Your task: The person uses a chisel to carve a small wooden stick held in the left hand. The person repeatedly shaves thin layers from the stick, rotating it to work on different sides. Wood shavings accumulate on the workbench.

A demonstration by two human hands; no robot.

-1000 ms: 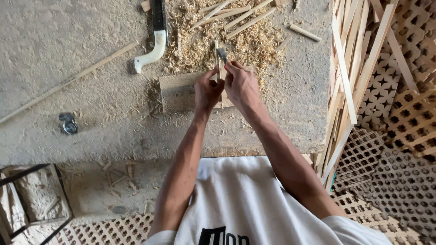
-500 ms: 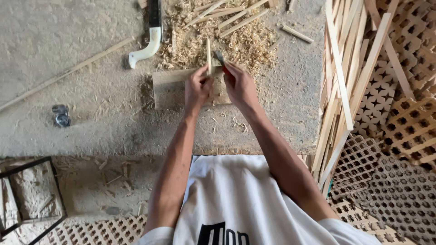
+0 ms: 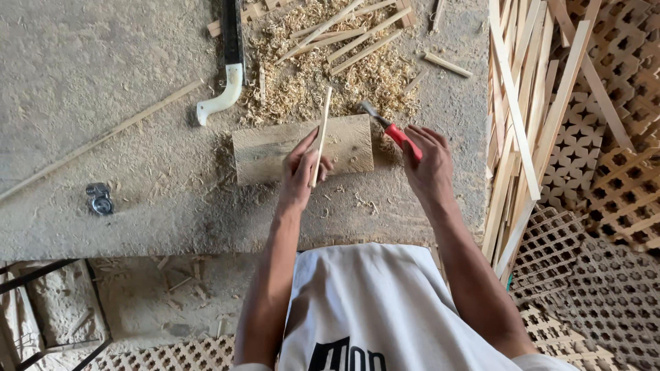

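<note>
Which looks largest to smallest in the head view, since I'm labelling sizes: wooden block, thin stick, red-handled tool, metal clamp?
1. Wooden block.
2. Thin stick in the left hand: longer than the tool.
3. Red-handled tool in the right hand, partly hidden.
4. Metal clamp.

arms: 2, bare from shoulder to wrist, lean, no watch or bracelet seen
left hand (image 3: 302,172): bare, no glove, no ring seen
right hand (image 3: 427,165): bare, no glove, no ring seen
shirt (image 3: 371,309): white, loose, short sleeves at the shoulders
print: bold black shapes low on the shirt front, partly cut off
</note>
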